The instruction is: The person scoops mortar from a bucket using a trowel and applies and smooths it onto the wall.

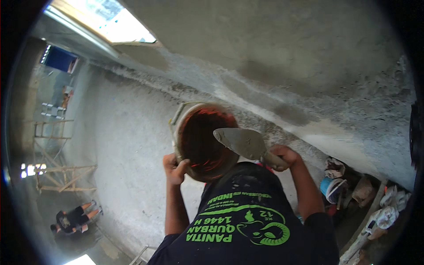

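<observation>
My left hand [176, 169] grips the near left rim of a round bucket [196, 123], which has a pale edge, a handle and a dark, red-streaked inside. My right hand [282, 157] is closed on the handle of a trowel [240, 142]; its broad blade, coated in grey mortar, lies over the right part of the bucket's opening. Below the bucket in the picture is my black T-shirt [238, 198] with green print.
A grey plastered wall [309, 62] fills the upper right, with a window [119, 22] at upper left. Bamboo scaffolds [66, 176] stand at left; another person [73, 221] is on the floor below them. Bags [388, 207] and a blue bucket [331, 187] lie at right.
</observation>
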